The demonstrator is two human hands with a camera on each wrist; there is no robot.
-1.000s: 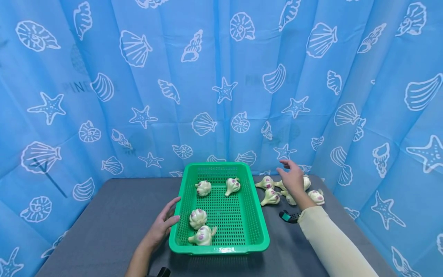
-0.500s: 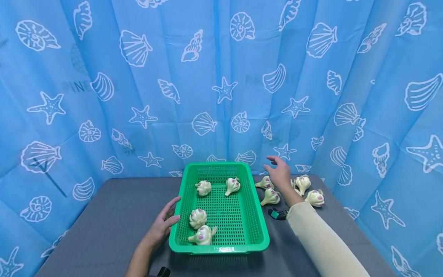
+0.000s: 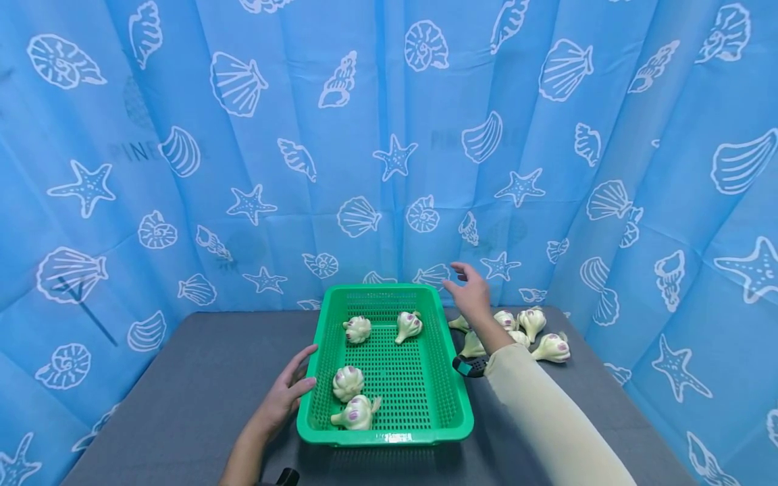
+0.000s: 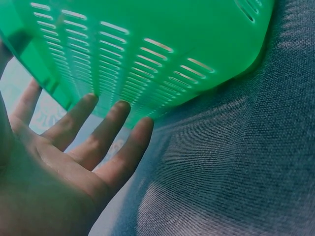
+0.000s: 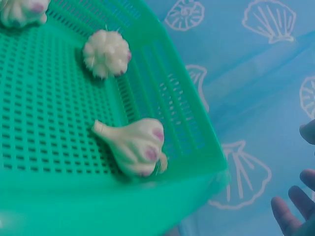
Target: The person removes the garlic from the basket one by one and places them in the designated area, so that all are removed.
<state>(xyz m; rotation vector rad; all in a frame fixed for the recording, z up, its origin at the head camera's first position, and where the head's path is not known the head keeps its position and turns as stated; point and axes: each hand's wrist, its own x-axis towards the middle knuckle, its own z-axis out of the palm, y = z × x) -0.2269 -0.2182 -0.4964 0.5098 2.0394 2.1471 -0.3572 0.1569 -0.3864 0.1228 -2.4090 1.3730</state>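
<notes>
A green plastic basket (image 3: 385,439) with slotted walls sits on the table, several garlic bulbs (image 3: 348,384) lying inside, two near the front left and two toward the back. My left hand (image 3: 281,398) rests against the basket's left side; in the left wrist view its extended fingers (image 4: 110,123) lie along the outer wall. Raised just beyond the basket's back right corner is my right hand (image 3: 474,295), with nothing in it. Its fingers (image 5: 283,214) show loosely spread at the edge of the right wrist view. Another bulb (image 5: 138,146) lies in the basket's corner there.
More garlic bulbs (image 3: 531,322) lie in a group on the grey table (image 3: 200,385) right of the basket, partly hidden by my right forearm. A blue curtain (image 3: 389,175) with white shell prints hangs close behind and beside the table.
My right hand has moved left from above the loose bulbs toward the basket's back right corner, uncovering some bulbs and covering others. The left hand, basket and bulbs have stayed put.
</notes>
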